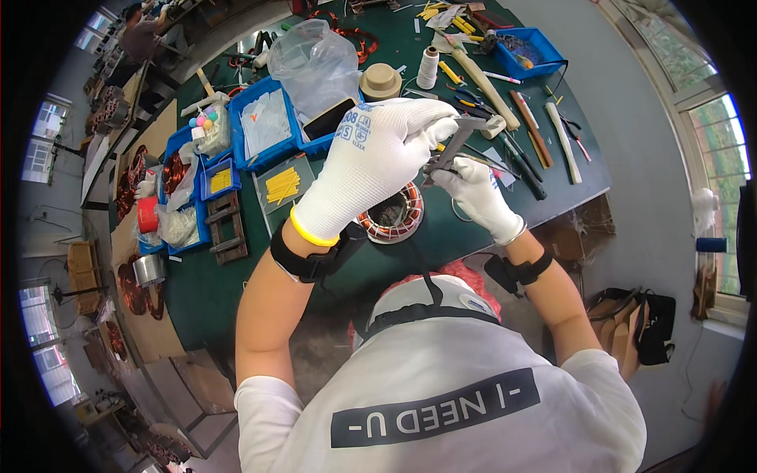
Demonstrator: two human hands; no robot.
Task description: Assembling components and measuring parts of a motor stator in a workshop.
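Both my hands wear white knit gloves and are raised over the near part of the green table (300,292). My left hand (367,150), with a yellow cuff at its wrist, is closed on the upper part of a flat grey metal tool (453,148) with straight, angled arms; its exact kind is unclear. The fingers of my right hand (477,193) pinch the tool's lower end. Just below my left hand stands a round motor stator (392,217) with copper-red windings and white lacing around its rim. The glove hides part of it.
Blue bins (264,122) with papers, a phone (330,118) and a clear plastic bag (314,63) stand at left. Yellow strips (282,185) lie nearer. A thread cone (427,68), pliers (471,101), a mallet (494,126) and rods spread across the right. Another person (146,35) sits far left.
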